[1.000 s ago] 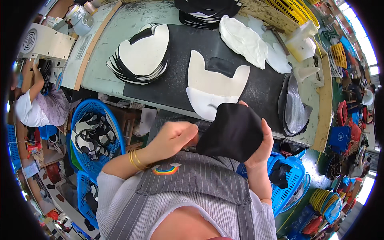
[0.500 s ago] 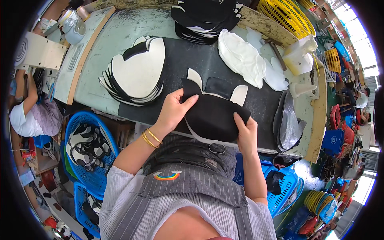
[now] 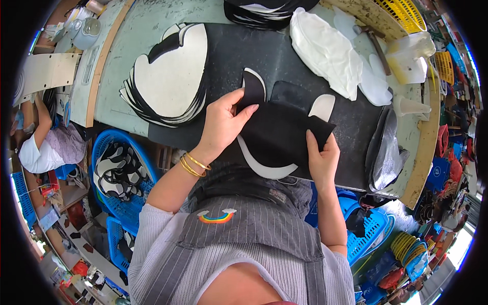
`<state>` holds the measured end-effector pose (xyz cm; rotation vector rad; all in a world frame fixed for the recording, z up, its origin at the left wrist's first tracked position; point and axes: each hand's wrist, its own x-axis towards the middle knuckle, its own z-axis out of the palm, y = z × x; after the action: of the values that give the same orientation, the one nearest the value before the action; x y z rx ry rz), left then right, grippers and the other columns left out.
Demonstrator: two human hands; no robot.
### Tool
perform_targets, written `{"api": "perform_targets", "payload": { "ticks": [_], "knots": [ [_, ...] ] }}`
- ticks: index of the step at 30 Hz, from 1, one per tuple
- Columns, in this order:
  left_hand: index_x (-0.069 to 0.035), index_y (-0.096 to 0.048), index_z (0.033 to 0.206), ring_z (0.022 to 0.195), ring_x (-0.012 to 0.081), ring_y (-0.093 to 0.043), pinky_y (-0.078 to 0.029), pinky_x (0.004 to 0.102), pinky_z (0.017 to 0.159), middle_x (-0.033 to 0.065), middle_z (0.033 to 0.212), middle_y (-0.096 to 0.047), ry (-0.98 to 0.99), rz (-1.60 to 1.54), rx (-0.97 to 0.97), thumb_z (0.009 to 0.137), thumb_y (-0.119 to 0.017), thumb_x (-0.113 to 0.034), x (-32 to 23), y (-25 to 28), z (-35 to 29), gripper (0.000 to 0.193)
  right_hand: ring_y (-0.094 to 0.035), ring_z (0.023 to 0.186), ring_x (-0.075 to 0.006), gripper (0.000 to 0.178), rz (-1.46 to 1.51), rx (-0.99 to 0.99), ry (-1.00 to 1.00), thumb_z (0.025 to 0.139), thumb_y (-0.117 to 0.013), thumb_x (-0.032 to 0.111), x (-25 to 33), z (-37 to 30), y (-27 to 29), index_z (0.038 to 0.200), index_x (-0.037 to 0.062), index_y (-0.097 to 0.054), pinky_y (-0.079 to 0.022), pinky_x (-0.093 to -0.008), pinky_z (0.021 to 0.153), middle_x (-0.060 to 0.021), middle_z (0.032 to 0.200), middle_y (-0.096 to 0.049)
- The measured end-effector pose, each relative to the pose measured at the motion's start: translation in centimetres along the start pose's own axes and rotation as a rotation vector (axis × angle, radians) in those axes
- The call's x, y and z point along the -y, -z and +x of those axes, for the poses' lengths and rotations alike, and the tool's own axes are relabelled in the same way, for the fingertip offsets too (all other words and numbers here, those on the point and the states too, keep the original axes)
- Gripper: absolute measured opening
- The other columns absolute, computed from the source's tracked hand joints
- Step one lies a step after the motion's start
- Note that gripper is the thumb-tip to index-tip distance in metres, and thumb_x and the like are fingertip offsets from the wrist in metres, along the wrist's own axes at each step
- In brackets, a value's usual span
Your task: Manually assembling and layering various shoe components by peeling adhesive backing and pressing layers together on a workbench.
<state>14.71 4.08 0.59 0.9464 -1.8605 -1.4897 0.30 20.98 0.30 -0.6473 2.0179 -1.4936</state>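
A soft black shaped piece (image 3: pixel 278 131) is stretched between my two hands, over a white-faced piece (image 3: pixel 264 166) on the dark work mat (image 3: pixel 229 53). The white shows as a crescent along the near edge and as a tab on the far right side. My left hand (image 3: pixel 223 119) pinches the black piece's left end between thumb and fingers, by the far left tab. With its thumb on top, my right hand (image 3: pixel 322 157) grips the right end, which lifts a little. To the left lies a stack of white-faced, black-edged pieces (image 3: pixel 173 76).
Black pieces (image 3: pixel 267 12) are piled at the far edge. A crumpled white sheet (image 3: pixel 325 53), a hammer (image 3: pixel 378 51) and a plastic container (image 3: pixel 409 58) lie far right. Shiny dark pieces (image 3: pixel 386 152) stand at right. Blue baskets (image 3: pixel 124 203) flank me; another person (image 3: pixel 51 145) works at left.
The black piece has shifted away from me over the white one, so a wider white crescent shows at the near edge and the left tab is more covered. Both hands still hold its ends.
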Motion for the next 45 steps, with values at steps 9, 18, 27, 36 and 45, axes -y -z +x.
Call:
{"api": "perform_targets", "payload": {
  "ticks": [9, 18, 27, 36, 45],
  "knots": [
    [-0.011, -0.057, 0.12, 0.089, 0.0234, -0.055, -0.046, 0.0343, 0.076, 0.0067, 0.115, -0.054, -0.373, 0.635, -0.035, 0.072, -0.074, -0.01, -2.5, 0.8, -0.3, 0.051, -0.052, 0.047, -0.0111, 0.034, -0.317, -0.024, 0.098, 0.083, -0.065, 0.012, 0.0, 0.5, 0.1, 0.11, -0.0047, -0.053, -0.041, -0.027, 0.045, -0.0128, 0.067, -0.061],
    [-0.005, -0.068, 0.098, 0.102, 0.0235, -0.055, -0.044, 0.0365, 0.085, 0.0037, 0.112, -0.063, -0.706, 0.654, 0.48, 0.076, -0.068, -0.042, -2.5, 0.8, -2.2, 0.044, -0.065, 0.056, -0.0233, 0.049, -0.345, 0.03, -0.105, 0.083, -0.062, 0.014, 2.8, 0.6, 1.5, 0.122, -0.0058, -0.041, -0.049, -0.0341, 0.049, -0.0188, 0.071, -0.062],
    [0.002, -0.051, 0.122, 0.117, 0.0329, -0.049, -0.041, 0.04, 0.099, 0.0161, 0.124, -0.052, -0.625, 0.606, 0.601, 0.062, -0.081, -0.031, -2.5, 2.8, -3.4, 0.075, -0.052, 0.112, -0.0327, 0.059, -0.829, 0.491, 0.845, 0.065, -0.06, -0.001, 3.5, -2.2, 5.3, 0.124, -0.0022, -0.05, -0.042, -0.0412, 0.097, -0.0166, 0.12, -0.053],
    [-0.001, -0.059, 0.112, 0.103, 0.0295, -0.058, -0.049, 0.0369, 0.088, 0.0125, 0.107, -0.063, -0.577, 0.55, 0.464, 0.065, -0.076, -0.013, -1.2, 2.1, -2.7, 0.051, -0.056, 0.111, -0.0323, 0.05, -0.464, 0.707, 0.588, 0.07, -0.067, 0.003, 2.2, 2.0, 3.8, 0.119, 0.0011, -0.057, -0.044, -0.0419, 0.098, -0.0166, 0.115, -0.059],
    [-0.002, -0.067, 0.098, 0.118, 0.0271, -0.052, -0.047, 0.0332, 0.095, 0.0083, 0.114, -0.063, -0.748, 0.607, 0.614, 0.072, -0.065, -0.003, 0.0, 3.9, -2.6, 0.026, -0.043, 0.127, -0.0309, 0.048, -0.893, 0.698, 1.066, 0.074, -0.064, 0.013, 0.4, 0.0, 3.8, 0.121, 0.0036, -0.058, -0.025, -0.0551, 0.109, -0.0119, 0.129, -0.052]
  ]
}}
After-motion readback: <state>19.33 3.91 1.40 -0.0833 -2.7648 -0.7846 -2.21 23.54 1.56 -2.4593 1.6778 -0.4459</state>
